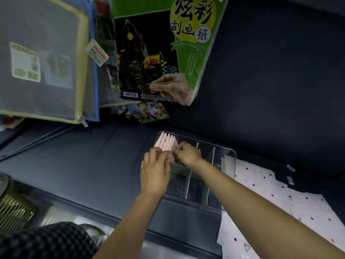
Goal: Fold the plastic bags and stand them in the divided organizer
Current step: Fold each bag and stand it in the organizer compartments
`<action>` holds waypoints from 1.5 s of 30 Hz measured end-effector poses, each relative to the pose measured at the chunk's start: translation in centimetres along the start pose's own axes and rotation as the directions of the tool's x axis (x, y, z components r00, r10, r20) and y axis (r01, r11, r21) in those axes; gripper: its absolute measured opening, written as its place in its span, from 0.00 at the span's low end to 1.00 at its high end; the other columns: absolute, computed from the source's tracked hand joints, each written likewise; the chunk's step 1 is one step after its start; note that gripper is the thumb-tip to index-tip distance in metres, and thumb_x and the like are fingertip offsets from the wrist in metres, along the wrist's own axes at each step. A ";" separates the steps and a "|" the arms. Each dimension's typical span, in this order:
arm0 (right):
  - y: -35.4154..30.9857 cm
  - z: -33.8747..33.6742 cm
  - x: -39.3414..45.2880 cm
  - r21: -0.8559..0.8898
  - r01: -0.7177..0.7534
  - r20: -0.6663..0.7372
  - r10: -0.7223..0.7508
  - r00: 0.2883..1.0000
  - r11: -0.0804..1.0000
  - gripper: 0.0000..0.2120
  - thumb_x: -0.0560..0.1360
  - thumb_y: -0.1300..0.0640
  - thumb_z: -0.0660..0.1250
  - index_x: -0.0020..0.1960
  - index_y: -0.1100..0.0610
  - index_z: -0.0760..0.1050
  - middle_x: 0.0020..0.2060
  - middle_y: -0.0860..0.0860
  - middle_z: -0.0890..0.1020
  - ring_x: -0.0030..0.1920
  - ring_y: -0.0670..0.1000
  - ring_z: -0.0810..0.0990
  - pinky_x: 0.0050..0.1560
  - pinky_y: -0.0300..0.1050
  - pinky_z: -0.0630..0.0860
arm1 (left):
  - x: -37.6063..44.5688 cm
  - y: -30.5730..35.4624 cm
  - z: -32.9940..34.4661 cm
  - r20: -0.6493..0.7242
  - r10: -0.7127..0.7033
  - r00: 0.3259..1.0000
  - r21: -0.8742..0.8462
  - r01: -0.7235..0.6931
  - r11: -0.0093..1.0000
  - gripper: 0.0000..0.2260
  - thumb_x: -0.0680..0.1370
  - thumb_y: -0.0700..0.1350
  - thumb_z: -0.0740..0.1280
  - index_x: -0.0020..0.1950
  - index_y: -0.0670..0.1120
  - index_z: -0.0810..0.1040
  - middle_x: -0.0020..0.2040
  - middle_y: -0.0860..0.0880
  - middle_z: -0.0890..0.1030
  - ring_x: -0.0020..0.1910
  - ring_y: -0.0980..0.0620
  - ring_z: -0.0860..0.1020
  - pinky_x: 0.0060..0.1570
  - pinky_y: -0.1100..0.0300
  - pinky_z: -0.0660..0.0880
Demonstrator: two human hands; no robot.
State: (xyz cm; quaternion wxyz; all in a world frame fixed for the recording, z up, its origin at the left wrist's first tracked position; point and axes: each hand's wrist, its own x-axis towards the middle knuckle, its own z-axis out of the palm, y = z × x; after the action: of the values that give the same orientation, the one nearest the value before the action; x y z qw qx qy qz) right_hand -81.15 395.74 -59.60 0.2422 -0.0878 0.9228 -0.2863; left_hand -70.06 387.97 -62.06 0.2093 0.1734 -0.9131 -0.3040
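A green pack of scratch-art paper (168,49) is seen hanging at the top of the view, printed with large Chinese characters reading 炫彩刮画纸 and a small white tag marked "5PCS"; a line of finer print along its lower edge is too small to be read. To its left a grey mesh zip pouch (43,58) with pale yellow edging is hung, bearing a cream label whose writing is blurred, and a white price tag (96,52) with a red stripe is clipped beside it. A cartoon picture card (143,111) is tucked below the green pack. The desk (93,165) is covered in a dark blue-grey cloth, creased in places, and the wall behind is equally dark. On the desk a clear divided organizer (201,176) is set, with pale green partitions. In its far-left compartment a row of folded pink bags (165,142) is stood upright, packed side by side. Just in front of that row another folded bag (172,157) is pinched between both hands: the left hand (155,172) is curled on its near edge, and the right hand (186,153) is closed on its upper corner with fingertips and thumb, so each grip is nearly closed upon the bag. To the right of the organizer, flat white bags with black dots (280,199) are laid on the desk, one carrying a recycling triangle mark.
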 end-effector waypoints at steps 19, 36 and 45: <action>18.7 -9.1 -14.1 0.130 0.192 -0.187 -0.166 0.968 0.973 0.04 0.75 0.59 0.68 0.47 0.52 0.75 0.45 0.45 0.80 0.47 0.44 0.79 0.47 0.27 0.72 | -4.4 8.8 1.4 0.239 0.467 0.851 -0.013 -0.478 0.878 0.10 0.76 0.41 0.68 0.56 0.43 0.80 0.55 0.43 0.78 0.54 0.40 0.75 0.51 0.48 0.72; 36.1 -5.8 -23.5 -0.275 0.251 -0.016 -0.265 0.964 0.928 0.10 0.77 0.54 0.65 0.56 0.57 0.76 0.70 0.44 0.67 0.71 0.42 0.63 0.65 0.25 0.56 | -17.9 7.4 8.8 0.824 0.312 0.472 0.026 -0.582 0.812 0.30 0.80 0.57 0.57 0.78 0.53 0.48 0.78 0.55 0.43 0.76 0.54 0.41 0.69 0.62 0.32; 37.0 -4.6 -24.7 -0.288 0.397 -0.115 -0.443 0.889 0.872 0.17 0.67 0.60 0.76 0.56 0.59 0.81 0.63 0.52 0.77 0.64 0.52 0.76 0.62 0.45 0.74 | -19.0 8.6 7.5 0.712 0.414 0.567 -0.012 -0.580 0.815 0.22 0.76 0.51 0.68 0.69 0.50 0.72 0.71 0.54 0.70 0.69 0.52 0.70 0.66 0.60 0.68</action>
State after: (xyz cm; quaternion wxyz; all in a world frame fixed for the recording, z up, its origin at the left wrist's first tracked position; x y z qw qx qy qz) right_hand -62.87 435.77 -67.62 0.0776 -0.2914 0.9284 -0.2172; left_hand -59.13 406.53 -67.41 -0.0869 -0.1948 -0.9622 -0.1692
